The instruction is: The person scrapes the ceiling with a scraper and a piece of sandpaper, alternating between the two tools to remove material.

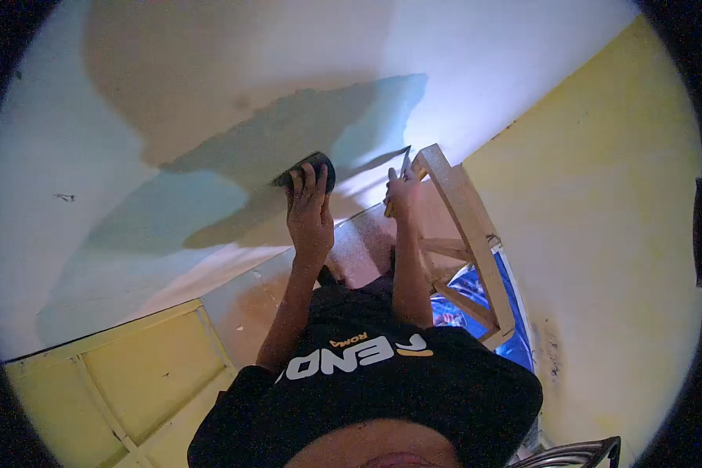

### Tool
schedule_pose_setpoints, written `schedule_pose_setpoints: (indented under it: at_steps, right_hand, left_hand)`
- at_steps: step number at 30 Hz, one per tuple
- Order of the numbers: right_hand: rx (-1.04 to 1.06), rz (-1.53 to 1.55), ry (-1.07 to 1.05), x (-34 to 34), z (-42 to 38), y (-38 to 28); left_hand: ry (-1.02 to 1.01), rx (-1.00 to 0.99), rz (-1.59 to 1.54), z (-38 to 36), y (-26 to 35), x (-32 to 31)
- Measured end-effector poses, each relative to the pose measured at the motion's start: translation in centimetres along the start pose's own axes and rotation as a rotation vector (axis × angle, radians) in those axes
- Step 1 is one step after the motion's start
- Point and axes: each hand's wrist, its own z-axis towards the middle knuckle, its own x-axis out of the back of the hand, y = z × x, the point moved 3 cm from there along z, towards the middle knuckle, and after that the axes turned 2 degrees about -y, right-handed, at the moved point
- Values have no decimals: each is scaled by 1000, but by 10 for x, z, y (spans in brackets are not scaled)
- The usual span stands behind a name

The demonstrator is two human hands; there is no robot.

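Pale plaster fills the upper frame, a wet grey-green patch (288,148) spreading across its centre where yellow walls meet at right. At centre, the left hand (310,212) presses a dark sanding pad (313,165) flat against the patch, fingers together over its back, likely to keep even pressure. Just right, the right hand (402,195) pinches a thin blade (405,161) upright beside a wooden ladder (468,226), apparently held ready while steadying.
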Motion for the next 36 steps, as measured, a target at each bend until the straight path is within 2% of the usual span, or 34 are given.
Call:
schedule_pose_setpoints:
  at_steps: [3,7,8,12,15,18,20,23,27,28,31,32,36]
  right_hand:
    - [27,42,-72,-1,-2,6]
    - [39,-109,-48,-1,-6,8]
    - [-14,-39,-30,-1,-2,8]
    - [48,-89,3,-2,3,-2]
    - [6,-124,44,3,19,17]
    - [-61,156,16,-7,-9,-7]
    - [35,-99,4,-3,-18,-12]
    - [38,-52,29,-1,-1,-3]
    - [12,43,-37,-8,-22,-9]
    - [23,-33,-26,-5,-16,-6]
    - [34,13,36,2,10,0]
    - [-20,14,6,3,16,6]
    - [44,-36,-62,4,-5,-8]
  left_hand:
    - [-5,-24,23,0,-2,3]
    - [3,-17,51,1,0,2]
    - [-3,-12,28,2,-1,5]
    - [-3,-22,27,0,-4,5]
    - [-38,9,47,-1,-2,8]
    - [-14,14,-1,-1,-3,7]
    - [0,-8,8,-1,-6,0]
    - [10,-17,3,-5,-2,8]
    - [-4,-4,-22,0,-2,6]
    - [-10,-8,-13,0,-2,5]
    - [2,-11,-16,0,-2,8]
    - [-3,-16,1,-1,-2,7]
    - [6,-16,50,1,-4,0]
